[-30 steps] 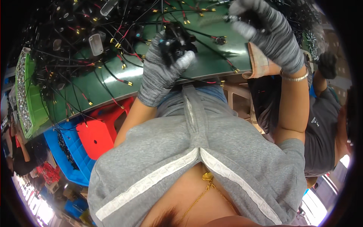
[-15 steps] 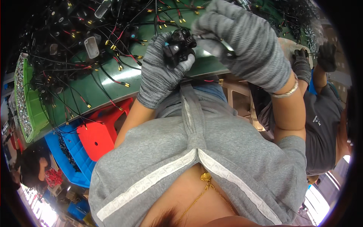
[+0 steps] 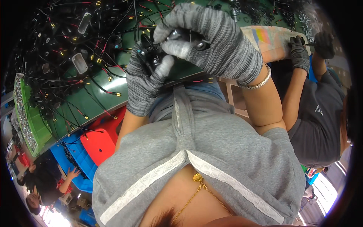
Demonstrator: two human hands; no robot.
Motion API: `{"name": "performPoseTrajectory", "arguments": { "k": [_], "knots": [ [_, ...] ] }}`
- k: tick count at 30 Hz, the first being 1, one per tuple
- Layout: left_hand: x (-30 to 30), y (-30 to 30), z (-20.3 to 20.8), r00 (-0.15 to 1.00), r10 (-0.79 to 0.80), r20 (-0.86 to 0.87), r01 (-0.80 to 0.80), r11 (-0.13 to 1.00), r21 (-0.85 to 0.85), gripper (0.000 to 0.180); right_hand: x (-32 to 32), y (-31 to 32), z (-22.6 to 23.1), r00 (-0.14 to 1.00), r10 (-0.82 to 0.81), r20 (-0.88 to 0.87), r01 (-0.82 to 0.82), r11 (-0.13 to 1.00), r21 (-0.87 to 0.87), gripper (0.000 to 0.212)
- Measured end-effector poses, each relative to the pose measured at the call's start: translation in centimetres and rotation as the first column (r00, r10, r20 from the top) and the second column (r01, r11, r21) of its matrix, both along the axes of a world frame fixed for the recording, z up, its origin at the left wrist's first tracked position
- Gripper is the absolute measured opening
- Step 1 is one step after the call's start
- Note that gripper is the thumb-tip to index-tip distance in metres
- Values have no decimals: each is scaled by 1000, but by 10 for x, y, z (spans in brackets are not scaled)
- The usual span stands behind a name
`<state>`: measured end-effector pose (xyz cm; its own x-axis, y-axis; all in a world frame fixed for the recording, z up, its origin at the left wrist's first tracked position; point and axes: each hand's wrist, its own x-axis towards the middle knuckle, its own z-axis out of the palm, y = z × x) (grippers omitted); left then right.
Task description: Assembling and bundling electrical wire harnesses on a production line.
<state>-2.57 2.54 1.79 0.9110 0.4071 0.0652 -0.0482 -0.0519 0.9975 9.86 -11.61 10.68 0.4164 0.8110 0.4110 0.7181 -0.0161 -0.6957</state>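
My left hand [image 3: 141, 85], in a grey knitted glove, is closed round a small black plastic assembly [image 3: 152, 57]. Over its upper right side bends my right hand [image 3: 223, 45], gloved alike, its thumb and forefinger pinched close to the assembly. In the right palm sits a dark, shiny object with a rounded end [image 3: 201, 45]; its kind cannot be made out. Glove fingers hide where that object meets the assembly, if it does. Both hands are held above the near edge of the green table [image 3: 104, 99].
Black cables with gold-coloured connectors [image 3: 109, 77] and housings pile up on the left. A green bin [image 3: 38, 126] of small metal parts stands at the left edge, a red stool [image 3: 99, 145] and blue crate [image 3: 81, 160] below. A co-worker's gloved hand [image 3: 298, 55] rests at the right.
My right hand has come left and down, closer to the black assembly. My left hand has shifted slightly left with it. At the lower left, another person's arm has reached out.
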Motion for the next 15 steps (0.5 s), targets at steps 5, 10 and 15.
{"name": "performPoseTrajectory", "arguments": {
  "k": [5,10,15],
  "knots": [
    [3,2,0,989,-45,138,78,967,-242,66,4,11,-17,990,-5,143,-21,984,177,31],
    [7,10,-7,937,-28,347,201,858,-473,57,66,-28,-12,933,1,-361,287,604,743,59],
    [10,13,-10,912,-75,403,280,833,-478,60,127,-65,-43,910,-199,-364,414,506,757,51]
  ]
}}
